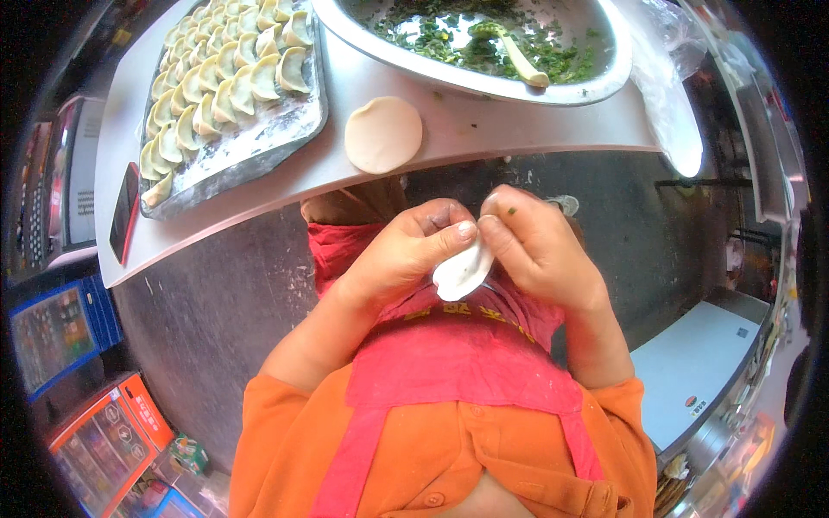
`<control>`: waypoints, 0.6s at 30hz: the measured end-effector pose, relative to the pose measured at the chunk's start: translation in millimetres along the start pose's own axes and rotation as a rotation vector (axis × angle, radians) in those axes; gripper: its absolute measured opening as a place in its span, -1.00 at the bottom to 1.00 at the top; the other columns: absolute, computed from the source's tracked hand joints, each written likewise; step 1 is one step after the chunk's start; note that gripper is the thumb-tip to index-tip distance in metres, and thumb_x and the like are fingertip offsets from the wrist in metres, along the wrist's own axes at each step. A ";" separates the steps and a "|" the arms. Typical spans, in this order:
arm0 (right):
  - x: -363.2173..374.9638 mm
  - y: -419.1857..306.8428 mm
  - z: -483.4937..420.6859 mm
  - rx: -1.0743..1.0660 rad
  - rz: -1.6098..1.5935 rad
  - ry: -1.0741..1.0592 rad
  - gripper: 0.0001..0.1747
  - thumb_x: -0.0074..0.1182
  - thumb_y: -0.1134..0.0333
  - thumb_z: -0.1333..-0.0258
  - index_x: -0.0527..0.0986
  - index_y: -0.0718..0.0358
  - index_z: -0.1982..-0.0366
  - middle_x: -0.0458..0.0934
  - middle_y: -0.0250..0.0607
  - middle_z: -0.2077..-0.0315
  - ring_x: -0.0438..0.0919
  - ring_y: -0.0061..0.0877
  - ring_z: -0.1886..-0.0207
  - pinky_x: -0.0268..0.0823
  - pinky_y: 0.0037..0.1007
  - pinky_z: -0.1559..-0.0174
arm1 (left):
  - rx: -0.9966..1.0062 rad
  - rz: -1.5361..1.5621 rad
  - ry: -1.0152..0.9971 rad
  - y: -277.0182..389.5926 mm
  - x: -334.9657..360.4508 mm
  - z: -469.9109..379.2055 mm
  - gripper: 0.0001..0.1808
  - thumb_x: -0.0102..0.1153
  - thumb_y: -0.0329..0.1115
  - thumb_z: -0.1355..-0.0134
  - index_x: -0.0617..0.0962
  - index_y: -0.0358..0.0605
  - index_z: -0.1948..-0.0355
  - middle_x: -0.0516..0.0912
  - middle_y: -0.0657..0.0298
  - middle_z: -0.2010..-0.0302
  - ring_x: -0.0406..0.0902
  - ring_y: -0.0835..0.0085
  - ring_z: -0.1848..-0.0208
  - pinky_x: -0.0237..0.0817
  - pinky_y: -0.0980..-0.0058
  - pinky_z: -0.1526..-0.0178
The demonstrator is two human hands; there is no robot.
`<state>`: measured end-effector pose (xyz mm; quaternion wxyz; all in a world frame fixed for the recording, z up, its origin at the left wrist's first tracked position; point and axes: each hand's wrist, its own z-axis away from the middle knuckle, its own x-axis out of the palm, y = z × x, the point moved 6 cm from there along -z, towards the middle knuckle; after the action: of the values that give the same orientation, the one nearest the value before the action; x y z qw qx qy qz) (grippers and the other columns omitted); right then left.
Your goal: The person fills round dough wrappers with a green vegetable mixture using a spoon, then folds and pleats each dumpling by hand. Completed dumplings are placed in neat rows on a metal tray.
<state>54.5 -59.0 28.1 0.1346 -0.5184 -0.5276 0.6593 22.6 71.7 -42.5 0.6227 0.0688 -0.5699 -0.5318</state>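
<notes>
Both of my hands meet above my lap, in front of the red apron. My left hand [427, 243] pinches one side of a partly folded dumpling [461, 275] of white dough, and my right hand [541, 249] pinches its other side. A small green bit sticks to my right hand. One round dough wrapper [383, 135] lies flat near the table's edge. Behind it, a large metal bowl [573, 96] holds chopped green filling [440, 42] with a pale spatula or spoon [518, 58] in it. Rows of folded dumplings [241, 89] stand on a floured tray [259, 152] at the left.
The white table [304, 188] curves across in front of me. A red-edged phone [124, 213] lies at its left end, left of the tray. Clear plastic bags [667, 97] hang over its right edge. Display cabinets [110, 447] stand at the lower left, and a white-topped unit [699, 369] at the right.
</notes>
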 end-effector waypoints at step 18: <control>-3.9 14.4 12.5 0.175 -0.178 0.149 -0.77 0.00 0.29 -0.38 0.44 0.33 0.33 0.45 0.01 0.45 0.48 -0.11 0.41 0.34 -0.28 0.32 | 0.142 0.061 0.017 3.4 -2.6 -1.9 -0.58 0.22 -0.37 -0.35 0.44 -0.27 -0.16 0.57 0.26 0.04 0.54 0.49 -0.03 0.40 0.47 -0.13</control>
<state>51.2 -74.6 17.1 0.2759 -0.5034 -0.5007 0.6479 26.6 74.1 -42.5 0.6368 0.1001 -0.6028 -0.4703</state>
